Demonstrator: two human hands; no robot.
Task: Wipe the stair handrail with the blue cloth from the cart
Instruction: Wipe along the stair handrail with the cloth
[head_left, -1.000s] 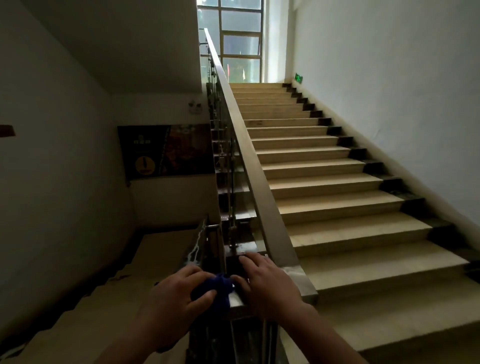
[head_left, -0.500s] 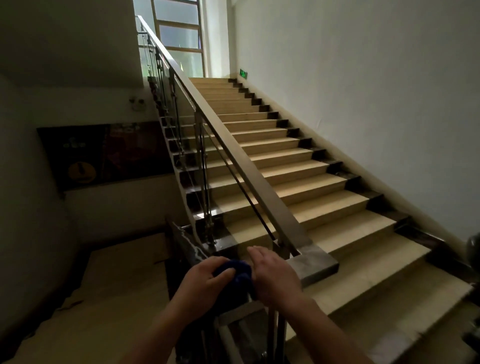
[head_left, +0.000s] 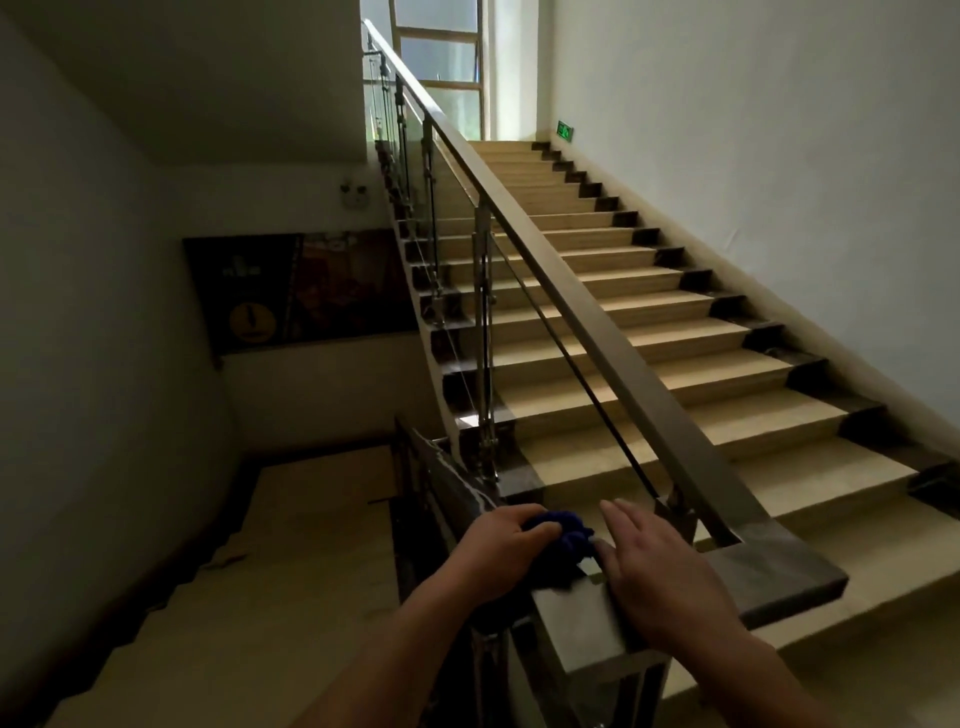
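A bunched blue cloth (head_left: 561, 540) lies on the flat bottom end of the dark handrail (head_left: 587, 322), which climbs up and left beside the stairs. My left hand (head_left: 498, 551) grips the cloth from the left, thumb over its top. To the cloth's right, my right hand (head_left: 660, 571) rests flat on the rail's horizontal end piece, fingers stretched out and touching the cloth's edge. The cart is not visible.
Beige stairs (head_left: 649, 332) rise ahead to a window landing. Metal posts (head_left: 483, 332) and glass panels stand under the rail. A lower flight (head_left: 270, 571) drops away on the left. A dark poster (head_left: 296, 291) hangs on the left wall; a white wall bounds the right.
The view has swung so the rail end sits further right. My right hand has flattened and slid right along the end piece, uncovering more of the cloth; my left hand still holds it.
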